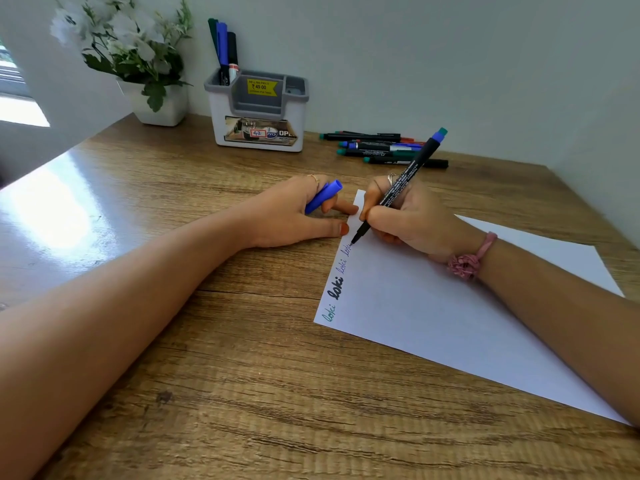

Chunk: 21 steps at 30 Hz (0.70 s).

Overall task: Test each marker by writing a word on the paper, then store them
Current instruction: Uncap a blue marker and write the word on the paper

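Observation:
My right hand [412, 216] grips a black marker with a blue end [415, 161]; its tip touches the white paper [450, 306] near the sheet's left edge, at the end of a row of handwritten words. My left hand [294, 213] rests on the table beside the paper, fingertips on its corner, with the blue cap [323, 196] tucked between its fingers. Several more markers [381, 150] lie in a loose pile at the back of the table. A white and grey pen holder [259, 112] stands behind, with three markers [225, 50] upright in its left slot.
A white pot of white flowers [138, 64] stands at the back left beside the holder. The wooden table [242, 375] meets a pale wall behind. Bright glare falls on the table's left side. A pink scrunchie [467, 261] is on my right wrist.

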Motion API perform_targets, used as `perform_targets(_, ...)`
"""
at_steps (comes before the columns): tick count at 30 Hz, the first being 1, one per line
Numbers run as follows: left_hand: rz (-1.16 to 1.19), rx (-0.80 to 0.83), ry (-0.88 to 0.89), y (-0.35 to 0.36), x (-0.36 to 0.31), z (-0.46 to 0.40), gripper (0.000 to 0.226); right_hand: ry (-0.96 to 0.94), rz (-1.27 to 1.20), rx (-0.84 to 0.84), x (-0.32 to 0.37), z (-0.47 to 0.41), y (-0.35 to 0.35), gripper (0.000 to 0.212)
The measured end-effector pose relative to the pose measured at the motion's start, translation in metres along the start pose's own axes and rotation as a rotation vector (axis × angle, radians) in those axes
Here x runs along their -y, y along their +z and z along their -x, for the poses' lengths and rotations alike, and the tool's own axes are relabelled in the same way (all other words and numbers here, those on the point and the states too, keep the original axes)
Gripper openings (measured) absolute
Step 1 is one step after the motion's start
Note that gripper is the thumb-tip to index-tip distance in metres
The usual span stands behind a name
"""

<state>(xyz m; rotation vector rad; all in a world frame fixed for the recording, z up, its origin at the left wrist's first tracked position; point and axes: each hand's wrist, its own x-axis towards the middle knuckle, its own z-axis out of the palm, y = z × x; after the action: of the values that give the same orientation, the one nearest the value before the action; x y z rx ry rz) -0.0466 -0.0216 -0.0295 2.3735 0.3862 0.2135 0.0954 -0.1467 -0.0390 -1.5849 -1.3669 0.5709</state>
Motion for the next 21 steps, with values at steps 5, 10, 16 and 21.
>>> perform_targets(5, -0.009, 0.03, 0.03, -0.0018, -0.0004, -0.0004, 0.026, 0.007, 0.031, -0.04, -0.0014, -0.0011, -0.0001, 0.004)
perform_targets(10, -0.028, 0.0, 0.049, -0.0009, 0.0029, -0.0019, 0.03, -0.003, 0.028, -0.027, 0.0009, -0.0006, 0.0008, 0.003)
perform_targets(16, -0.101, -0.005, 0.037, -0.0003, 0.0041, -0.0022, 0.029, 0.002, 0.062, -0.029, 0.0008, -0.0009, 0.0001, 0.012)
perform_targets(21, -0.079, 0.016, 0.047, -0.0011, 0.0009, -0.0009, 0.025, 0.051, -0.195, -0.1, 0.0008, -0.0013, -0.0011, 0.006)
